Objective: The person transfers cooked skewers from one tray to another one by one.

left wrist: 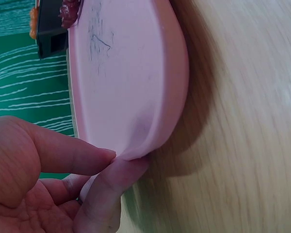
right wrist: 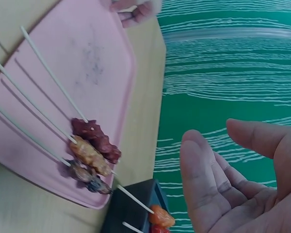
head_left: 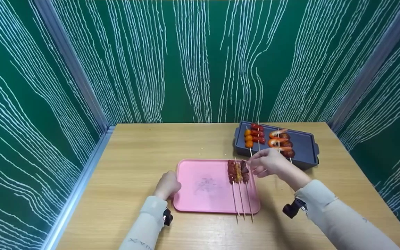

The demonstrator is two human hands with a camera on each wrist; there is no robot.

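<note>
My left hand [head_left: 167, 185] pinches the left rim of a pink tray [head_left: 193, 201] between thumb and finger, seen close in the left wrist view. Along the tray's right side lie three meat skewers: a reddish one [head_left: 231, 172], a yellow-brown one [head_left: 238, 173] and a dark one [head_left: 244, 172]. Their bare sticks reach past the tray's near edge. My right hand [head_left: 268, 162] hovers by the tray's far right corner, beside the dark skewer. In the right wrist view its thumb and fingers [right wrist: 196, 170] stand apart with nothing between them.
Behind the right hand, a dark grey rectangular box [head_left: 303, 142] bears more skewers: orange balls [head_left: 248, 139], red pieces [head_left: 258, 133], shrimp [head_left: 277, 142] and brown balls [head_left: 288, 152]. Green walls with white lines surround the wooden table [head_left: 134, 156].
</note>
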